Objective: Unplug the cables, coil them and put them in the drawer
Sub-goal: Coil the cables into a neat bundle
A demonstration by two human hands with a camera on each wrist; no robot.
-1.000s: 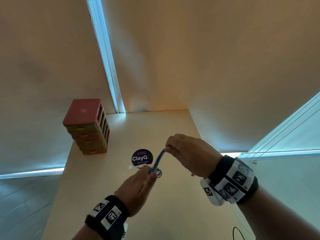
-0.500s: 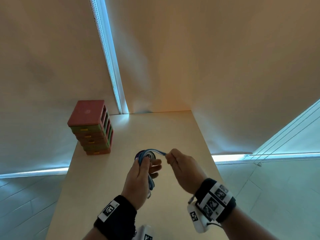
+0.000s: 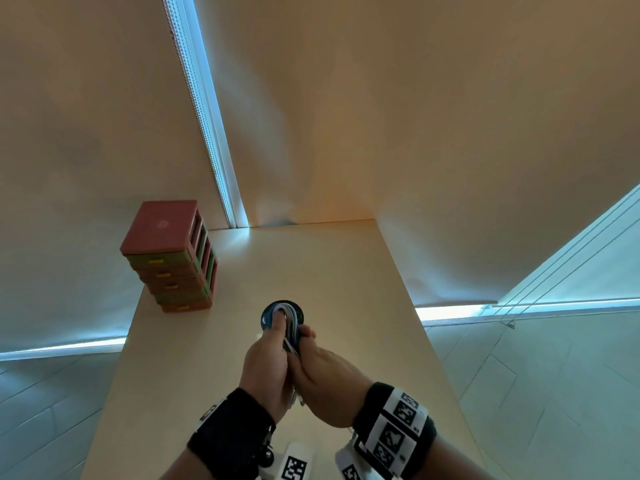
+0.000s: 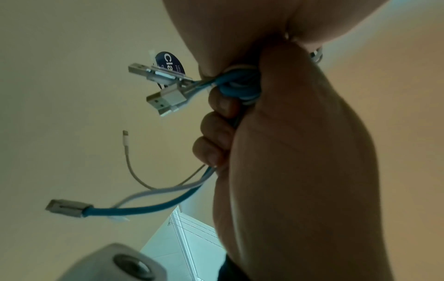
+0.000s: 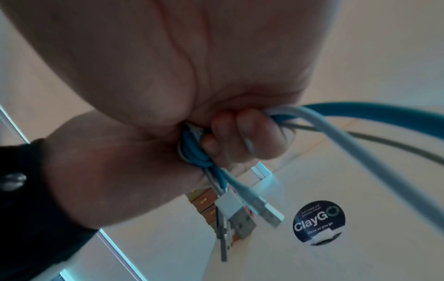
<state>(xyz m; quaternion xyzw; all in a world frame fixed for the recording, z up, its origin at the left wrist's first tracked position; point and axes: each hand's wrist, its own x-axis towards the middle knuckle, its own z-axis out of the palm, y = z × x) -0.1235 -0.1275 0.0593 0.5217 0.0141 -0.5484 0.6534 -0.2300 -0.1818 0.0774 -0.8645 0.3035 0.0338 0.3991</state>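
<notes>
A bundle of blue, white and grey cables [image 3: 290,326] sits between both hands above the table [image 3: 346,271]. My left hand [image 3: 268,358] grips the bundle, fingers [image 4: 216,131] curled round it. Blue cable [image 4: 240,87] is wound around the bundle's middle. My right hand [image 3: 329,372] presses against the left and also grips the cables [image 5: 194,152], its fingers [image 5: 242,136] curled over them. USB plugs [image 5: 238,214] stick out of the fist; a blue end with a metal plug [image 4: 67,207] and a thin white end [image 4: 125,136] hang loose. The red and green drawer unit [image 3: 173,258] stands at the table's far left, drawers closed.
A round dark sticker [image 5: 318,221] lies on the table under the hands. Walls close off the table at the back and right. The table's left edge drops to a tiled floor [image 3: 52,410]. Bare tabletop lies between the hands and the drawer unit.
The right hand, which held the blue cable stretched up and away from the left, has wound it round the bundle and now closes against the left hand. Both hands drew nearer to me.
</notes>
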